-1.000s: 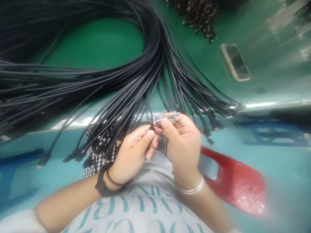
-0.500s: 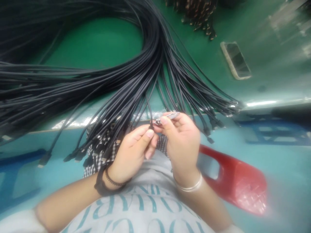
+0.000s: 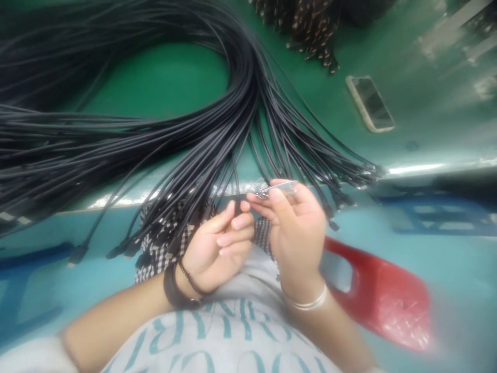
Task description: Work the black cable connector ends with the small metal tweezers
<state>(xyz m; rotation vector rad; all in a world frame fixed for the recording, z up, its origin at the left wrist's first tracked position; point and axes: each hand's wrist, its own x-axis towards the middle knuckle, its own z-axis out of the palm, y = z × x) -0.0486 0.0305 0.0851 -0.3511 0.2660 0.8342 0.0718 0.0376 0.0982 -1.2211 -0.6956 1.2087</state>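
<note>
Head view: the person's two hands meet just below the near edge of the green bench [image 3: 163, 83], where a thick cable bundle [image 3: 116, 140] fans out and hangs over the rim. One single cable [image 3: 235, 178] drops from the fan straight down to the left hand [image 3: 219, 246]. Its end sits between the tips of the forefinger and thumb, which seem to pinch it lightly, though blur hides the contact itself. The right hand [image 3: 297, 233] has its grip clenched on a small metal tool [image 3: 278, 187], held between thumb and forefinger with the bright tip pointing left, just beside the cable end.

To handle this well, I judge that the left grip should sit close behind the cable's end so it cannot swing. The tool should meet it in line rather than at a slant, and the neighbouring cables should be kept clear of both thumbs.

The left palm is turned up and inward, with its other fingers loosely curled and their nails showing, and a dark wristband [image 3: 174, 285] is at the wrist. The right hand stands more upright, its back to the right, with a silver bangle [image 3: 306, 303] on the wrist. Both forearms come up from the lap.

A phone [image 3: 369, 103] lies on the bench, well apart to the right. A red stool [image 3: 384, 305] stands low on the right.
</note>
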